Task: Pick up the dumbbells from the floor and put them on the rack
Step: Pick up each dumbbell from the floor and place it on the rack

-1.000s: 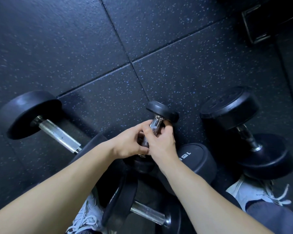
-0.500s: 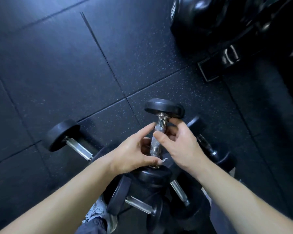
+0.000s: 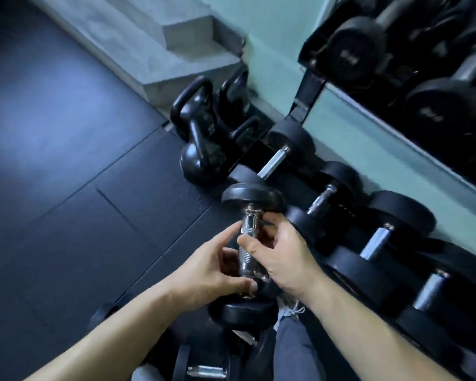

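A small black dumbbell (image 3: 252, 198) with a chrome handle stands upright in the air in front of me. My left hand (image 3: 217, 273) grips the lower part of its handle from the left. My right hand (image 3: 280, 254) holds the handle from the right, thumb across the knurled chrome. The lower head sits just under my hands. The dumbbell rack (image 3: 311, 86) rises at the upper right, with large black dumbbells (image 3: 357, 45) on its shelf. Another dumbbell (image 3: 204, 371) lies on the floor by my feet.
Black kettlebells (image 3: 201, 127) stand on the floor beside the rack's foot. A row of big dumbbells (image 3: 374, 240) fills the low tier to my right. A grey concrete step (image 3: 160, 42) lies at the top. Dark rubber floor tiles (image 3: 66, 188) spread to the left.
The view has swung up from the floor toward the rack and wall. Both hands have lifted the small dumbbell off the floor and keep holding it upright.
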{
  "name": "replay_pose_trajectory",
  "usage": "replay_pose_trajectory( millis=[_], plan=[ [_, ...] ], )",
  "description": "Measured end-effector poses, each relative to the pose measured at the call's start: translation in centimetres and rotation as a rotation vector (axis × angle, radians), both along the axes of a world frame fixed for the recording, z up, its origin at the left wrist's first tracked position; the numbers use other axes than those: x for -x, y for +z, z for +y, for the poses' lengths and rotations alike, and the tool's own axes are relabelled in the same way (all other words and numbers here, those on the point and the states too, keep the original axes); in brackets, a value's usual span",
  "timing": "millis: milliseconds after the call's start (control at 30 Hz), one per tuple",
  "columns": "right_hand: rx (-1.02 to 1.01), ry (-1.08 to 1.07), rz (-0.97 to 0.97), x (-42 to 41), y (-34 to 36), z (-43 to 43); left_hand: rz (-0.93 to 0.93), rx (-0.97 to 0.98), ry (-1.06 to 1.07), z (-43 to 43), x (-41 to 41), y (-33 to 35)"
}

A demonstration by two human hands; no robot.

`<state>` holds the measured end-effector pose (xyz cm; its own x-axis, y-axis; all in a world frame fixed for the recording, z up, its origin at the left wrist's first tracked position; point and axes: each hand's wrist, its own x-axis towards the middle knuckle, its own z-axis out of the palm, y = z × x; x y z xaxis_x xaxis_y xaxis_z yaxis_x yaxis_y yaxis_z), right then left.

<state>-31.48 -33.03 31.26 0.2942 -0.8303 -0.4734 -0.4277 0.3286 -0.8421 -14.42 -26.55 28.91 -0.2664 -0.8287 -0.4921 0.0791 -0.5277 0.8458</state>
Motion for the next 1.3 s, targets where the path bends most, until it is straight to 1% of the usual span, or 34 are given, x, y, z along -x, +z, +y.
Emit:
replay_pose_trajectory(
  millis=[100,200,300,500,567,633,733,833,933,1100,1300],
  plan=[
    [0.049,-0.117,-0.016,4.9,6.2,-1.8,-0.044,0.079,-0.131,-4.1,4.1,6.3],
    [0.098,-0.22,-0.012,10.8,11.6,-3.2,-0.027,0.129,-0.231,-7.9,9.8,11.3],
    [0.153,-0.328,0.003,17.5,15.5,-4.9,-0.011,0.188,-0.33,-11.7,16.5,15.3],
    [0.231,-0.507,0.079,32.4,20.1,-8.4,-0.048,0.263,-0.534,-19.1,32.2,18.7],
    [0.231,-0.554,0.108,37.4,20.7,-9.6,-0.031,0.239,-0.568,-21.1,37.8,18.7],
    [0.217,-0.59,0.139,42.1,20.9,-10.9,-0.025,0.213,-0.597,-23.2,43.0,18.1],
    [0.203,-0.632,0.206,48.5,20.3,-13.1,-0.092,0.217,-0.67,-26.1,49.9,17.1],
    [0.186,-0.649,0.254,53.5,18.8,-15.4,-0.128,0.236,-0.707,-28.6,55.5,16.2],
    [0.139,-0.697,0.287,57.7,16.5,-17.8,-0.206,0.249,-0.742,-31.0,60.1,14.3],
    [0.106,-0.684,0.304,62.9,12.4,-20.9,-0.202,0.207,-0.707,-33.6,65.2,10.3],
    [0.101,-0.653,0.295,65.5,8.7,-22.7,-0.197,0.169,-0.7,-35.0,67.1,7.7]
  ],
)
